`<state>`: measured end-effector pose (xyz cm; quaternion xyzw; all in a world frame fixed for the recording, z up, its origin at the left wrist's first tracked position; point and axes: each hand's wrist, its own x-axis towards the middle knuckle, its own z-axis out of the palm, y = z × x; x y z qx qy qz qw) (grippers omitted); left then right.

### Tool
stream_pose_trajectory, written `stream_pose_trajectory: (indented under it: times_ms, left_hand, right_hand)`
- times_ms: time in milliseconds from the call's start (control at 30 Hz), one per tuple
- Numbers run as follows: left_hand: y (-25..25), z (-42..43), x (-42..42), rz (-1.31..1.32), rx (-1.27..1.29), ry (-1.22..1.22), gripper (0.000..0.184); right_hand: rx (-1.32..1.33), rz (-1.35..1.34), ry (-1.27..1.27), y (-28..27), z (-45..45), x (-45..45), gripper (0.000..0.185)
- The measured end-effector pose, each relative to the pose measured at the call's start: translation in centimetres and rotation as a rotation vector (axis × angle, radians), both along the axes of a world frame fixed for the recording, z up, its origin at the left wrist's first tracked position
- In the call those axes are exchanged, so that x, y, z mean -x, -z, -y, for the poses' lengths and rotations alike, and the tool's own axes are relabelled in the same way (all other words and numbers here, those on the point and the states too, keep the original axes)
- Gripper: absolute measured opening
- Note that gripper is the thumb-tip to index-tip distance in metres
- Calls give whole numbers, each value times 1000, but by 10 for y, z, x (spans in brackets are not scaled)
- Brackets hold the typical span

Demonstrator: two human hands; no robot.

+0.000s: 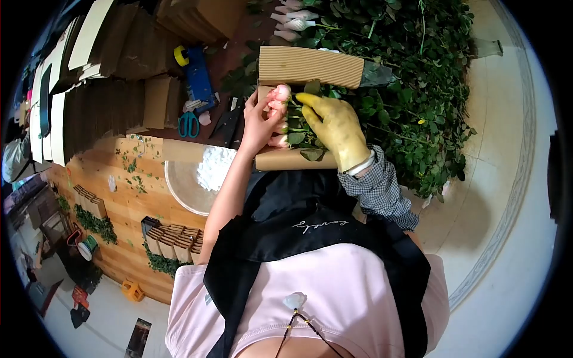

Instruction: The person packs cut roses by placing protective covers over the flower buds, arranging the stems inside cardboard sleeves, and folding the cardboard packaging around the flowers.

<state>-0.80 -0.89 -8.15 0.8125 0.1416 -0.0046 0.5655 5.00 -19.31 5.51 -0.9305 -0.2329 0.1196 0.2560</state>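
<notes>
Pink roses (pixel 278 108) lie in a row on a piece of cardboard, their green stems and leaves pointing right. My bare left hand (pixel 261 122) rests at the blooms from the left, its fingers curled against them. On my right hand (pixel 335 123) is a yellow rubber glove; its thumb and forefinger are apart and reach toward the stems just right of the blooms. Whether a stem lies between them is hard to see. Corrugated cardboard (pixel 310 67) stands above the roses, and a folded brown cardboard edge (pixel 292 160) runs below them.
Leafy stems (pixel 412 113) fill the right side. Wrapped white-pink buds (pixel 295 22) lie at the top. Left are teal scissors (pixel 188 125), black shears (pixel 227 123), a blue tape dispenser (pixel 199 77), cardboard stacks (pixel 104 116) and a round bin (pixel 185 182) with white material.
</notes>
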Motion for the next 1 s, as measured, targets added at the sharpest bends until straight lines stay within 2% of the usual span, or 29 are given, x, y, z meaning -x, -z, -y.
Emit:
stream_pose_trajectory:
  times_ms: [67,100,133,200,333,400,433,467,567,633,667,700,733,800,900,933,1000]
  left_hand:
    - [-2,2,0,-25,46,-8,47]
    - [-2,1,0,-44,24,2,46]
    - [-3,1,-1,-43,23,2,46]
    - [-3,0,-2,-64,-23,27,46]
    - [-8,-6,3,-50,-116,57,46]
    - [-14,-25,7,52,77,140,46]
    - [-24,-35,15,-150,425,13,46]
    - [-35,-45,18,-49,409,-63,41]
    - [-88,-55,27,-113,-41,-42,25]
    - [-114,-25,29,14,-71,49,20]
    - [-116,-5,34,20,-173,153,20]
    - [-117,16,38,133,-361,253,24]
    - [-111,37,45,111,-589,331,30]
    - [-91,66,57,126,-936,278,32]
    - [-93,64,53,102,-900,311,30]
    - [-100,62,52,-42,-831,389,27]
    - [-95,54,51,-77,-750,386,24]
  right_hand:
    - [11,103,-44,-2,-4,-7,29]
    - [-109,200,-50,8,-8,-8,29]
    - [-19,231,-118,27,-10,-12,35]
    - [306,128,-163,32,-20,-11,47]
    - [424,116,-171,39,-26,-7,52]
    - [358,276,-195,45,-23,-5,53]
    - [336,179,-199,42,-20,-5,60]
    - [301,153,-222,48,-16,-8,64]
    - [333,147,-255,34,-24,-6,63]
    - [530,203,-244,31,-36,-4,64]
    - [530,206,-245,35,-40,-4,64]
    - [600,195,-257,42,-42,-6,65]
    - [674,187,-266,44,-42,-8,66]
    - [633,159,-249,31,-41,-9,65]
    - [311,196,-213,32,-26,-9,58]
    - [321,203,-191,33,-21,-7,58]
    - [95,149,-94,19,-11,0,56]
